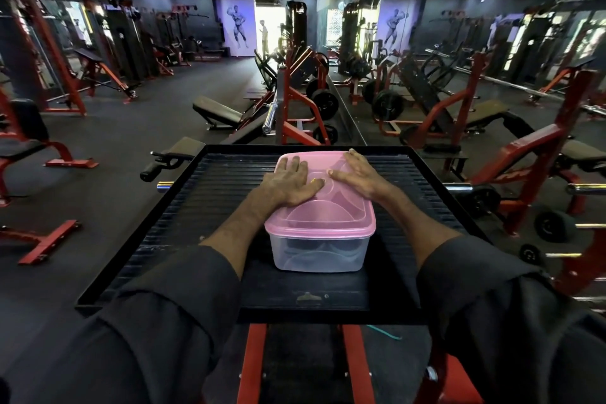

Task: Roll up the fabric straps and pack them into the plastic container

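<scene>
A clear plastic container (pixel 319 252) stands on a black ribbed platform (pixel 210 193) in front of me, with a pink lid (pixel 331 216) resting on top. Dark rolled shapes show dimly through its clear wall; I cannot make them out. My left hand (pixel 290 182) lies flat on the far left part of the lid, fingers spread. My right hand (pixel 355 174) lies flat on the far right part, fingers stretched toward the lid's back edge. Neither hand grips anything.
The platform has a raised black rim (pixel 141 223) and sits on a red frame (pixel 252 364). Red and black gym benches (pixel 216 113), weight plates (pixel 324 103) and machines fill the dark floor around. A mirror wall (pixel 459 59) runs along the right.
</scene>
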The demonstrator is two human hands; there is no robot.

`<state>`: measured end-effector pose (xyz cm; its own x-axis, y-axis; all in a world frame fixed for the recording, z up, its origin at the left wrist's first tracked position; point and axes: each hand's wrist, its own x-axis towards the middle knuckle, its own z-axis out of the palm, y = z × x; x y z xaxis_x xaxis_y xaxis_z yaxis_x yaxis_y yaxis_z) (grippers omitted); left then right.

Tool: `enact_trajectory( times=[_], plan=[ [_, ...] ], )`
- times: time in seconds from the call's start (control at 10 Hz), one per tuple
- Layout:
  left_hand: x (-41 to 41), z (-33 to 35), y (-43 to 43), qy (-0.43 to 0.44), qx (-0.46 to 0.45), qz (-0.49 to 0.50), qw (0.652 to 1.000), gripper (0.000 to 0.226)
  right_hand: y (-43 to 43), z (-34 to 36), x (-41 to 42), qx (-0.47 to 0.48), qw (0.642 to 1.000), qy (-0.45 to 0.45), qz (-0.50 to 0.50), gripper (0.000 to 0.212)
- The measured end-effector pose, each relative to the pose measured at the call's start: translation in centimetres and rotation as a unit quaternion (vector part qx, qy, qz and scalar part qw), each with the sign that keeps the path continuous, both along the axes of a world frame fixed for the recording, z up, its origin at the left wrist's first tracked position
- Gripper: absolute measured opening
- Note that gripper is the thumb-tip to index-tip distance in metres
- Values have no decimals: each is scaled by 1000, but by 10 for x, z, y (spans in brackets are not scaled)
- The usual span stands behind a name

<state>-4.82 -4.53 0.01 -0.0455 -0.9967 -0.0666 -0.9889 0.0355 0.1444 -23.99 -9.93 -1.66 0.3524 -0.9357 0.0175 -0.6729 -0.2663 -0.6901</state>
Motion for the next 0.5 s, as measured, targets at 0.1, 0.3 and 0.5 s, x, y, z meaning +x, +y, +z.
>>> enact_trajectory(
  times=[0.1,0.3,0.5],
  plan=[
    [0,0,1,7,-13,4,1000,83,1,-2,-2,3,1000,-16,3,113],
    [0,-2,-1,12,-9,3,1000,84,5,11,0,-29,988,151,-30,90],
    [-2,-3,-4,16,-15,3,1000,83,26,21,-4,-187,982,10,21,56]
  ],
)
